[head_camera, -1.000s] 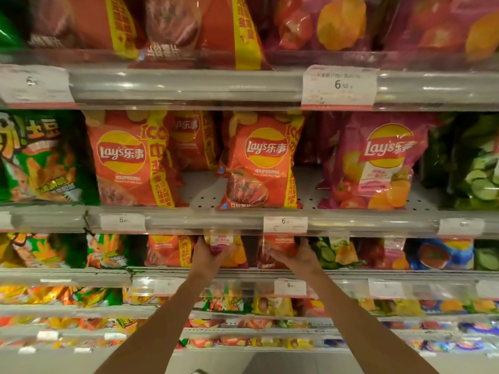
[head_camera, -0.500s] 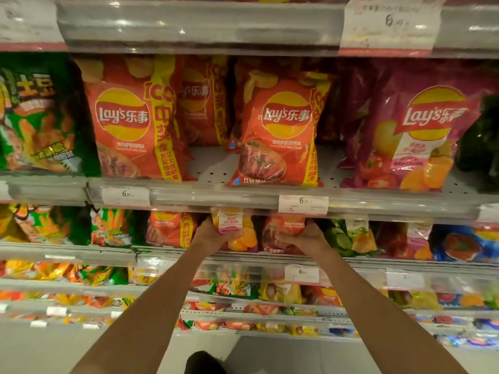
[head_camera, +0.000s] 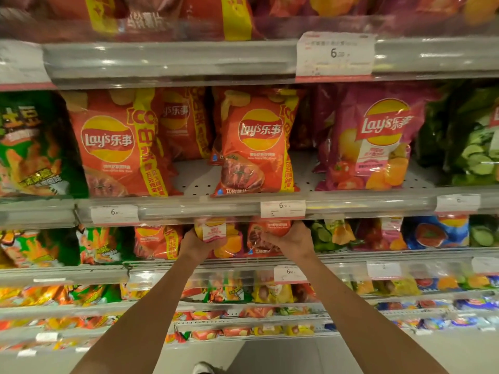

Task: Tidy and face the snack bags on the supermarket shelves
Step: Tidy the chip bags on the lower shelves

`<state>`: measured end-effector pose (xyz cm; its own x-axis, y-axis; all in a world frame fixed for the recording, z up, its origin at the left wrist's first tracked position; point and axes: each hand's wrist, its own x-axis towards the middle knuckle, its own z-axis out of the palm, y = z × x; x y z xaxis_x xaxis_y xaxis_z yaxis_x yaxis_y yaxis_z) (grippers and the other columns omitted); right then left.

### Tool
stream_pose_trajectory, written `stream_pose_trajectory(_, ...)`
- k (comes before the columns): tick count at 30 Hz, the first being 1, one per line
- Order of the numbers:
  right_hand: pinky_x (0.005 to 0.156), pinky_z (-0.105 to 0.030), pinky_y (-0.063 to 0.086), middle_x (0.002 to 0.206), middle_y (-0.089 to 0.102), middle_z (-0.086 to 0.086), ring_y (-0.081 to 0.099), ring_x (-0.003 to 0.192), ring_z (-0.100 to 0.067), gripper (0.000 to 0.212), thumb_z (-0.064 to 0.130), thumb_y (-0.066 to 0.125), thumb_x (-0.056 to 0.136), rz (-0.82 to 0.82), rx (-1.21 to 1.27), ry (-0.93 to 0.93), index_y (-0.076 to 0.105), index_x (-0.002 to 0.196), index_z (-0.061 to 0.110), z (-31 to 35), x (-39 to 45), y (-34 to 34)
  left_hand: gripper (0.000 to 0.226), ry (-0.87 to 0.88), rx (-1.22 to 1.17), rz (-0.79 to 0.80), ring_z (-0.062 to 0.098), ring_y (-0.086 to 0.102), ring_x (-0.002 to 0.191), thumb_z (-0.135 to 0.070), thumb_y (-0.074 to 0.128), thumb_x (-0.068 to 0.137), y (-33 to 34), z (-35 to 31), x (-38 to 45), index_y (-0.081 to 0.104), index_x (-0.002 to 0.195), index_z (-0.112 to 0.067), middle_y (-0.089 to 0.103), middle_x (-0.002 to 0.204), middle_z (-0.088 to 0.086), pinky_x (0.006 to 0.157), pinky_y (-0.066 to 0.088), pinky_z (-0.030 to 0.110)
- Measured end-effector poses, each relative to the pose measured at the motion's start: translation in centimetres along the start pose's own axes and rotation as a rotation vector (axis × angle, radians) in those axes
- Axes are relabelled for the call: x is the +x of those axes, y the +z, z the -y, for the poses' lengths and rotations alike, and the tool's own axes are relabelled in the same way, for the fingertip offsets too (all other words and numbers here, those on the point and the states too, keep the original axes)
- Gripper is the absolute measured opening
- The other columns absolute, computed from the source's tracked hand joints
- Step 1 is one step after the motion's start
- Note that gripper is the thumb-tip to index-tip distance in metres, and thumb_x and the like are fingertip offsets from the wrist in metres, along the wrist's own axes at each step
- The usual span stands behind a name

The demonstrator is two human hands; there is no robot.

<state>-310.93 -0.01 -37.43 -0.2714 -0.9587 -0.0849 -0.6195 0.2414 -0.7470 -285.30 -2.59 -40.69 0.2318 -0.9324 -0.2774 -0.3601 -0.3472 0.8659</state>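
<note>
A shopper's two hands work one shelf of a supermarket snack aisle, each grip clamped on a small bag standing upright at the shelf front. The left hand (head_camera: 201, 242) curls round the lower edge of a pink-and-yellow bag (head_camera: 218, 236); the right hand (head_camera: 293, 240) wraps the right side of a red barbecue bag (head_camera: 266, 234). Both bags stand with their long axis vertical, directly above and just beyond each grip, tops tucked behind the price rail (head_camera: 243, 209) overhead (so any lift looks blocked, and a slide forward or sideways seems the likelier move). The bags stand just beside each other between the two grips, neither hand nearer. Against the frame half a second earlier, both hands hold the same bags in the same spots; only the view has tilted upward, bringing the upper shelf's price tag (head_camera: 334, 54) lower into view.
</note>
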Motion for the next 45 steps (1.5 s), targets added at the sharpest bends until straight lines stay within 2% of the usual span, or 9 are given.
stream_pose_trajectory(4, 0.097, -0.038, 0.056, 0.121, 0.071, -0.002, 0.068, 0.112, -0.022, 0.086, 0.055, 0.091, 0.061, -0.002, 0.066, -0.021, 0.056, 0.131, 0.019, -0.3, -1.4, -1.2, 0.058, -0.005, 0.003, -0.023, 0.029, 0.068, 0.103, -0.021, 0.094, 0.062, 0.2, -0.1, -0.3, 0.070, 0.113, -0.007, 0.074, 0.108, 0.013, 0.094, 0.054, 0.043)
stream_pose_trajectory(12, 0.091, -0.039, 0.057, 0.116, 0.069, 0.000, 0.068, 0.105, -0.021, 0.083, 0.051, 0.093, 0.061, -0.096, 0.119, 0.018, 0.052, 0.127, 0.021, -4.7, -4.8, -4.7, 0.064, 0.027, 0.028, 0.010, 0.030, 0.066, 0.111, -0.025, 0.093, 0.064, 4.0, -2.4, -1.5, 0.066, 0.118, -0.007, 0.072, 0.114, 0.013, 0.100, 0.051, 0.046)
stream_pose_trajectory(15, 0.094, -0.042, 0.057, 0.118, 0.067, 0.001, 0.066, 0.107, -0.022, 0.089, 0.052, 0.092, 0.061, -0.144, 0.149, 0.057, 0.049, 0.133, 0.021, -6.7, -5.8, -6.5, 0.069, 0.088, -0.060, 0.039, 0.031, 0.063, 0.116, -0.013, 0.092, 0.066, 6.6, -3.8, -2.7, 0.061, 0.126, -0.002, 0.068, 0.122, 0.017, 0.104, 0.048, 0.041)
stream_pose_trajectory(18, 0.095, -0.044, 0.057, 0.115, 0.066, 0.004, 0.065, 0.107, -0.021, 0.088, 0.051, 0.093, 0.061, -0.197, 0.200, 0.104, 0.049, 0.133, 0.023, -8.7, -6.8, -8.3, 0.063, 0.120, -0.066, 0.039, 0.031, 0.062, 0.118, -0.013, 0.090, 0.068, 8.9, -4.7, -3.8, 0.063, 0.123, 0.000, 0.068, 0.123, 0.018, 0.099, 0.046, 0.033)
stream_pose_trajectory(25, 0.093, -0.035, 0.055, 0.115, 0.061, 0.008, 0.062, 0.105, -0.016, 0.092, 0.053, 0.091, 0.062, -0.278, 0.206, 0.184, 0.046, 0.138, 0.024, -11.9, -8.2, -11.6, 0.060, 0.150, -0.053, -0.010, 0.036, 0.063, 0.116, -0.020, 0.089, 0.071, 12.8, -6.9, -5.8, 0.065, 0.121, 0.001, 0.067, 0.122, 0.022, 0.096, 0.045, 0.036)
stream_pose_trajectory(27, 0.093, -0.041, 0.057, 0.118, 0.065, 0.005, 0.065, 0.107, -0.019, 0.092, 0.051, 0.092, 0.062, -0.282, 0.220, 0.191, 0.047, 0.137, 0.024, -12.5, -8.6, -12.0, 0.061, 0.163, -0.041, 0.015, 0.036, 0.062, 0.117, -0.021, 0.089, 0.071, 13.7, -7.1, -6.0, 0.063, 0.122, 0.001, 0.066, 0.124, 0.022, 0.096, 0.044, 0.035)
stream_pose_trajectory(31, 0.087, -0.035, 0.057, 0.114, 0.067, 0.007, 0.066, 0.103, -0.017, 0.084, 0.048, 0.094, 0.061, -0.286, 0.233, 0.194, 0.049, 0.128, 0.027, -13.1, -9.1, -12.5, 0.064, 0.146, -0.010, 0.085, 0.032, 0.061, 0.120, -0.025, 0.087, 0.074, 14.8, -6.7, -5.7, 0.061, 0.128, 0.000, 0.065, 0.128, 0.018, 0.104, 0.045, 0.037)
stream_pose_trajectory(37, 0.094, -0.046, 0.058, 0.121, 0.066, 0.002, 0.065, 0.109, -0.021, 0.088, 0.048, 0.094, 0.061, -0.236, 0.223, 0.186, 0.048, 0.132, 0.023, -12.8, -9.5, -12.1, 0.055, 0.161, 0.148, 0.184, 0.033, 0.063, 0.117, -0.027, 0.084, 0.078, 14.9, -6.1, -5.4, 0.065, 0.125, -0.006, 0.067, 0.126, 0.017, 0.099, 0.048, 0.040)
stream_pose_trajectory(45, 0.090, -0.031, 0.057, 0.118, 0.062, 0.010, 0.062, 0.111, -0.016, 0.085, 0.050, 0.093, 0.061, -0.193, 0.229, 0.173, 0.042, 0.127, 0.035, -10.9, -10.2, -9.9, 0.062, 0.175, 0.272, 0.241, 0.032, 0.062, 0.119, -0.043, 0.082, 0.077, 13.7, -5.8, -4.8, 0.062, 0.127, -0.013, 0.067, 0.128, 0.012, 0.101, 0.047, 0.039)
